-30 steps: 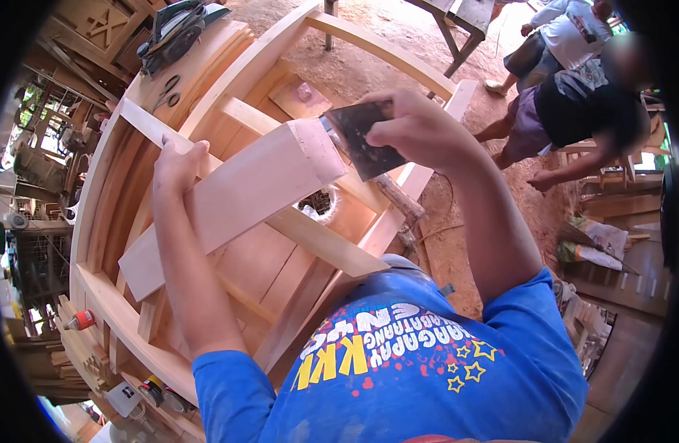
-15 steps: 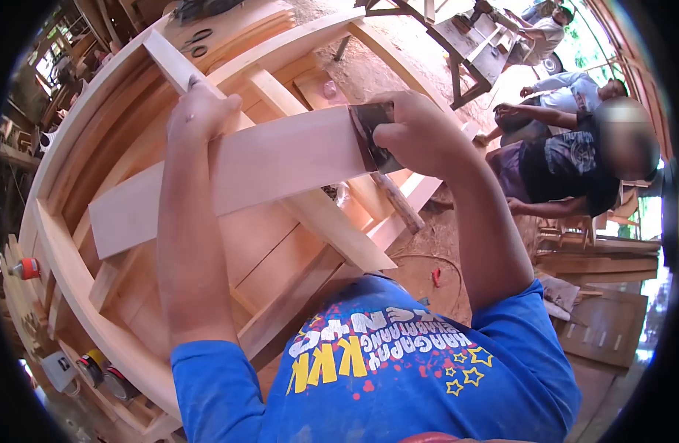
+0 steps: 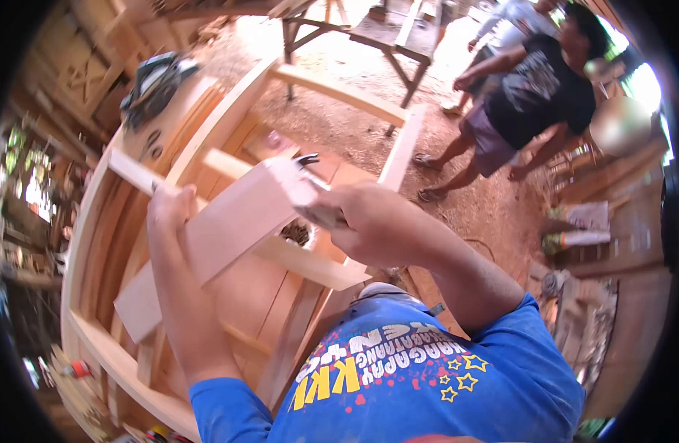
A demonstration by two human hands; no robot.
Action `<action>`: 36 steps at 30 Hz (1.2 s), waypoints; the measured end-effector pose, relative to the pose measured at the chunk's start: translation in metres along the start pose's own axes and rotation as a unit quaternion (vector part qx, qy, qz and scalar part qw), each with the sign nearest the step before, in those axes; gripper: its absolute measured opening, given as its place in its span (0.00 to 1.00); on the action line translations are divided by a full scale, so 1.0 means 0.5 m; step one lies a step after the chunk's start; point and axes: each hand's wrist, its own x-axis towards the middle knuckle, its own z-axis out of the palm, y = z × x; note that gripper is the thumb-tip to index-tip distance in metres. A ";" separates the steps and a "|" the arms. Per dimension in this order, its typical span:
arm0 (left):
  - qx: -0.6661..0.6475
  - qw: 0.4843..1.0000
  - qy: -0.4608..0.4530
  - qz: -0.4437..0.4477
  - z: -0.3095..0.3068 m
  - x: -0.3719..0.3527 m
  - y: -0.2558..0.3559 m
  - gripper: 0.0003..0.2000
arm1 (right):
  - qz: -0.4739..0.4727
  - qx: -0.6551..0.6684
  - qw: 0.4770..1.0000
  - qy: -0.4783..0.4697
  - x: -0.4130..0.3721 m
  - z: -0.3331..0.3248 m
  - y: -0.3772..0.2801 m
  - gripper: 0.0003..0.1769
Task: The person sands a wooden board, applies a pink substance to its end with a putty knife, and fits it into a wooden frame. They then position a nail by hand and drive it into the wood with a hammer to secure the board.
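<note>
A flat pale wooden board [image 3: 232,218] lies slanted across the crosspiece of a curved wooden frame [image 3: 81,255]. My left hand [image 3: 170,210] is closed at the board's far edge, by the crosspiece [image 3: 133,172], with my forearm crossing over the board. Its fingertips are mostly hidden. My right hand [image 3: 365,221] is closed at the board's right end. In it is a dark, bent sheet that looks like sandpaper [image 3: 308,159], smeared by motion and partly hidden by my fingers.
A dark power tool [image 3: 159,85] rests on planks at the upper left. A workbench [image 3: 395,40] stands beyond the frame. A person in a black shirt [image 3: 539,85] is at the upper right, another person beside them. A bottle with a red band [image 3: 77,369] is at the lower left.
My right hand has moved left and lower with the sheet along the board's end. The board now slants more steeply. My view has turned, and the person in black appears upright.
</note>
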 end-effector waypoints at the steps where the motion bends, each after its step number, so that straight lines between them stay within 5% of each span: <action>1: -0.048 0.997 -0.065 0.003 0.008 0.018 -0.020 0.33 | 0.010 0.052 0.999 -0.011 -0.025 -0.004 0.016 0.18; 4: -0.227 0.948 -0.220 0.040 0.144 0.214 -0.189 0.23 | 0.070 0.166 0.984 0.010 -0.127 -0.001 0.093 0.24; 5: -0.114 0.980 -0.146 0.078 0.081 0.141 -0.112 0.29 | 0.091 0.184 0.978 0.021 -0.152 0.011 0.118 0.27; 6: -0.356 0.862 -0.361 -0.004 0.122 0.226 -0.202 0.35 | 0.082 0.207 0.974 0.049 -0.182 0.034 0.143 0.25; 9: -0.179 0.959 -0.211 0.067 0.099 0.129 -0.054 0.36 | 0.094 0.223 0.965 0.104 -0.274 0.062 0.161 0.20; 20: -0.064 0.961 -0.188 0.192 0.218 -0.020 0.209 0.40 | 0.128 0.205 0.936 0.257 -0.470 0.121 0.153 0.19; 25: -0.062 0.958 -0.182 0.213 0.198 -0.017 0.224 0.42 | 0.116 0.181 0.921 0.326 -0.481 0.119 0.141 0.19; 28: -0.076 0.959 -0.185 0.201 0.168 0.019 0.173 0.44 | 0.133 0.134 0.945 0.269 -0.499 0.064 0.103 0.22; 30: -0.090 0.965 -0.183 0.163 0.124 0.029 0.086 0.45 | -0.027 0.075 0.930 0.358 -0.445 0.084 0.130 0.25; 34: -0.093 0.976 -0.167 0.104 0.067 0.027 0.012 0.47 | 0.028 0.130 0.939 0.317 -0.354 0.062 0.115 0.24; 35: -0.083 0.981 -0.154 0.083 0.053 0.022 -0.002 0.47 | -0.027 0.094 0.933 0.346 -0.324 0.059 0.110 0.23; 36: -0.072 0.985 -0.144 0.063 0.033 0.008 -0.006 0.48 | 0.037 0.146 0.947 0.283 -0.305 0.044 0.083 0.22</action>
